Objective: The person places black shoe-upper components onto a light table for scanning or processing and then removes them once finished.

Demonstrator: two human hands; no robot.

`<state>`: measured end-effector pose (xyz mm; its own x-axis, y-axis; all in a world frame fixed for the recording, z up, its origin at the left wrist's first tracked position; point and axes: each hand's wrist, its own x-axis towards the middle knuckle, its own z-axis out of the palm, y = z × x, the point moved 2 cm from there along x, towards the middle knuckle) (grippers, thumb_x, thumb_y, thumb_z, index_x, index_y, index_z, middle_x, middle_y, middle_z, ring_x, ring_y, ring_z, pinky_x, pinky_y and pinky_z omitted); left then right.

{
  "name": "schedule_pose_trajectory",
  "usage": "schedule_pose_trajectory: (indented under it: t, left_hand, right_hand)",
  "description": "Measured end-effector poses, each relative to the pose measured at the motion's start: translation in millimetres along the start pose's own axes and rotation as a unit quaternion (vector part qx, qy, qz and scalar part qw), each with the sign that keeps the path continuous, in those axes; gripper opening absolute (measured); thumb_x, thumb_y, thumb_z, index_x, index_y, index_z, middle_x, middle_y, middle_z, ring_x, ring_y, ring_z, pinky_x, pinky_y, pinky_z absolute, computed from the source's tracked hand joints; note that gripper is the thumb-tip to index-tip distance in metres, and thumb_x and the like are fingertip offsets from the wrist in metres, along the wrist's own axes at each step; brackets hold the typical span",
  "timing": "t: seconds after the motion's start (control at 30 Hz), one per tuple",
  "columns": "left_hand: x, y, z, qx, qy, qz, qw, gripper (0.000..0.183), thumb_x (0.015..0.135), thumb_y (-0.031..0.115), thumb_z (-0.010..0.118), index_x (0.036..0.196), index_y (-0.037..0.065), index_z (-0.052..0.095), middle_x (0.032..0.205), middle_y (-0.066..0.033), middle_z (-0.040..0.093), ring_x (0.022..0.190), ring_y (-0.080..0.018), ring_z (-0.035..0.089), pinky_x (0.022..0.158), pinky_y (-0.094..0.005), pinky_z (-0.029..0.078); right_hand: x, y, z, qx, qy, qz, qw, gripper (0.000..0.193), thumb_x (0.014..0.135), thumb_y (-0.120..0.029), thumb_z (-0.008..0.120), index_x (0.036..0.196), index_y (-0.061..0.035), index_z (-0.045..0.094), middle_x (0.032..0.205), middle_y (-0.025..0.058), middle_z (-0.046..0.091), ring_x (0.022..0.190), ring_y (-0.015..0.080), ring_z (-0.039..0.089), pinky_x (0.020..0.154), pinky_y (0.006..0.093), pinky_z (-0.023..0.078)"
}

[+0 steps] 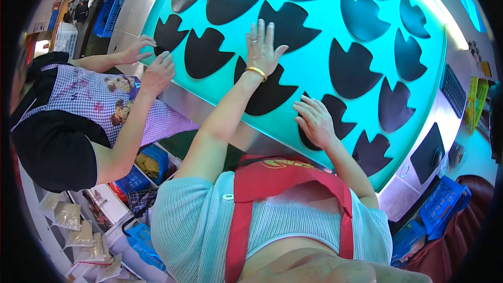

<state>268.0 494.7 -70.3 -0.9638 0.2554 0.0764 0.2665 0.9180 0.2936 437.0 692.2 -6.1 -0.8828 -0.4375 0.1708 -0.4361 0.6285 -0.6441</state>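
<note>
Rows of dark, flat, leather-like cut pieces with notched edges lie on a bright teal surface [314, 81]. My left hand [262, 52], with a gold bangle at its wrist, reaches far across with its fingers stretched out. It rests at the lower left edge of a large dark cut piece [291, 25]; another cut piece [270, 94] lies under its wrist. Nearer to me, my right hand [316, 121] lies with loosely spread fingers over a cut piece [338, 115], partly covering it. Neither hand grips anything.
At the left, a co-worker in a checked apron [84, 97] has both hands [154, 68] by the surface's edge. A keyboard [453, 90] and a dark mat [427, 152] with a mouse lie on the right ledge. Blue baskets [443, 207] stand lower right; bagged parts [68, 215] lie lower left.
</note>
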Motion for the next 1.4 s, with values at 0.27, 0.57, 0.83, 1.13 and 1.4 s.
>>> schedule_pose_trajectory:
  t: [0.27, 0.57, 0.83, 1.13, 1.4]
  left_hand:
    - [-122.9, 17.6, 16.9, 0.073, -0.19, 0.04, 0.978, 0.096, 0.093, 0.063, 0.052, 0.159, 0.004, 0.016, 0.166, -0.0227, 0.006, 0.154, -0.0422, 0.004, 0.121, -0.0577, 0.009]
    - [-130.4, 7.5, 19.6, 0.133, -0.185, 0.055, 0.972, 0.095, 0.095, 0.067, 0.043, 0.161, 0.006, 0.012, 0.167, -0.0213, 0.005, 0.154, -0.0404, 0.004, 0.122, -0.0571, 0.007]
    - [-131.2, 33.9, 18.6, 0.129, -0.092, 0.052, 0.986, 0.091, 0.096, 0.066, 0.045, 0.16, 0.009, 0.016, 0.166, -0.0203, 0.01, 0.154, -0.0386, 0.008, 0.122, -0.0564, 0.011]
    - [-243.7, 186.0, -24.6, 0.011, 0.049, 0.025, 0.998, 0.072, 0.094, 0.039, 0.064, 0.153, 0.01, 0.035, 0.16, -0.0202, 0.027, 0.147, -0.0427, 0.025, 0.117, -0.0571, 0.022]
    - [-305.5, 199.8, 24.5, 0.075, 0.18, -0.243, 0.95, 0.071, 0.091, 0.046, 0.066, 0.147, 0.012, 0.04, 0.151, -0.0165, 0.037, 0.144, -0.0373, 0.031, 0.115, -0.053, 0.027]
  right_hand:
    - [-51.6, 9.4, -7.6, -0.028, 0.017, 0.025, 0.999, 0.033, 0.09, -0.021, 0.069, 0.119, -0.0081, 0.066, 0.125, 0.008, 0.067, 0.124, 0.0278, 0.058, 0.105, 0.0466, 0.043]
    - [-116.2, 15.8, 24.1, -0.204, -0.096, 0.159, 0.961, 0.064, 0.096, -0.044, 0.058, 0.153, -0.0226, 0.04, 0.163, 0.0034, 0.03, 0.153, 0.0261, 0.019, 0.123, 0.0527, 0.012]
    - [-134.6, 21.6, 7.2, -0.154, -0.031, 0.128, 0.979, 0.072, 0.095, -0.049, 0.058, 0.155, -0.0156, 0.035, 0.162, 0.0059, 0.032, 0.153, 0.0277, 0.019, 0.122, 0.0555, 0.01]
    - [-315.9, 92.7, -240.1, -0.234, 0.271, 0.154, 0.921, 0.042, 0.09, -0.022, 0.069, 0.13, -0.0126, 0.061, 0.135, 0.0055, 0.062, 0.133, 0.0258, 0.051, 0.114, 0.0473, 0.035]
    - [-508.4, 239.4, -345.0, -0.245, 0.484, 0.284, 0.79, 0.064, 0.081, -0.024, 0.081, 0.133, 0.0023, 0.055, 0.134, 0.0229, 0.058, 0.127, 0.0398, 0.053, 0.11, 0.0455, 0.039]
